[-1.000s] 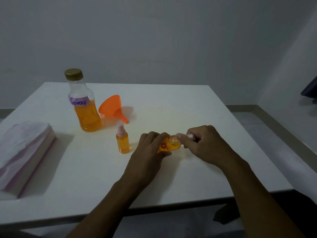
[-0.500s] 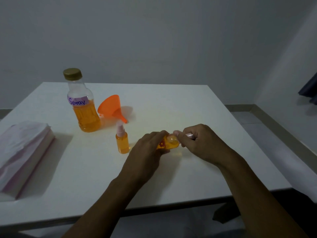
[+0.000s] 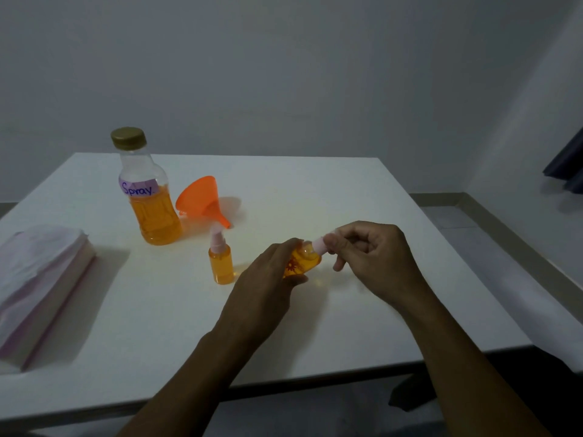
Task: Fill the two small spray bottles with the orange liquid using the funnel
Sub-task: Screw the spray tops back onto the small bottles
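Note:
My left hand [image 3: 265, 279] grips a small spray bottle [image 3: 301, 261] full of orange liquid, tilted with its top toward the right. My right hand [image 3: 372, 260] pinches that bottle's pink spray cap [image 3: 319, 245] between thumb and fingers. A second small spray bottle [image 3: 220, 261], orange-filled with a pink pump top, stands upright just left of my hands. Behind it the orange funnel [image 3: 202, 198] lies on its side. A large capped bottle [image 3: 146, 190] labelled "Spray", about half full of orange liquid, stands to the funnel's left.
Everything rests on a white table [image 3: 315, 197]. A stack of white and pink tissue paper [image 3: 38, 285] lies at the left edge. A grey wall is behind; floor and a dark object [image 3: 568, 165] are at the right.
The held bottle has tipped a little more upright, and my right hand has shifted on the pink cap, which now shows more. The other objects have not moved.

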`<state>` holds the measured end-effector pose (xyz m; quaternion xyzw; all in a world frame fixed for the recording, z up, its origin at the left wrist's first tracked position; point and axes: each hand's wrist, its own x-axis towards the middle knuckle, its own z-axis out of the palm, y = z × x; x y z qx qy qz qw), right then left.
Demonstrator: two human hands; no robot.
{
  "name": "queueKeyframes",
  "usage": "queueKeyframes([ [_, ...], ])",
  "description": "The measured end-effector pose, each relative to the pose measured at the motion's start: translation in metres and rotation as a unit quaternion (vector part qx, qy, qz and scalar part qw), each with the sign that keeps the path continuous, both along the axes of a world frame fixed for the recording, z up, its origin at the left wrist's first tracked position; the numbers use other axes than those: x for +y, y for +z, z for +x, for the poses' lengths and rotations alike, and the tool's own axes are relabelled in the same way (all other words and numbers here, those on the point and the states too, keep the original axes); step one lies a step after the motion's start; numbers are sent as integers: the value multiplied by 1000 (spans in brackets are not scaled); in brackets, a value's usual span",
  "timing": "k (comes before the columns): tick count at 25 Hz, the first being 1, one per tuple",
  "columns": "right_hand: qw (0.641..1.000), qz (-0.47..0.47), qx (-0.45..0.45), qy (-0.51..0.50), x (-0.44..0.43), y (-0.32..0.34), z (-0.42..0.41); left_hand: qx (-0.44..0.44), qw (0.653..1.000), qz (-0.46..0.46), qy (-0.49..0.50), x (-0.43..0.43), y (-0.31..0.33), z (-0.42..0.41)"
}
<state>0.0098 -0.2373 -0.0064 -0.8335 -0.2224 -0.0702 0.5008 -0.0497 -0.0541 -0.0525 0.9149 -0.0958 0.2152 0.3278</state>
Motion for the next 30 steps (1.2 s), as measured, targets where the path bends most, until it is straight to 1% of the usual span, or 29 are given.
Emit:
queueKeyframes([
  [2, 1000, -16, -10, -2, 6, 0, -1, 13, 1000, -11, 0, 2, 0, 1],
  [4, 1000, -9, -2, -6, 7, 0, 0, 27, 999, -25, -6, 5, 1, 1],
  [6, 998, 49, 26, -43, 3, 5, 3, 31, 998, -41, -24, 7, 1, 2],
  [8, 986, 115, 51, -106, -8, 8, 8, 44, 996, -66, -36, 7, 3, 1],
  [10, 979, 130, 65, -142, -20, 6, 11, 66, 994, -76, -51, 5, 6, 0],
  [14, 979, 96, 85, -157, -29, -1, 9, 63, 995, -49, -61, 1, 7, 0],
  [23, 980, 81, 61, -173, -33, 2, 11, 24, 991, -127, -42, -6, 10, -1],
  [27, 981, 69, 48, -177, -35, 1, 12, 16, 994, -108, -3, -9, 9, 2],
  [30, 982, 57, 36, -176, -36, 1, 13, 27, 994, -104, 2, -11, 5, 6],
])
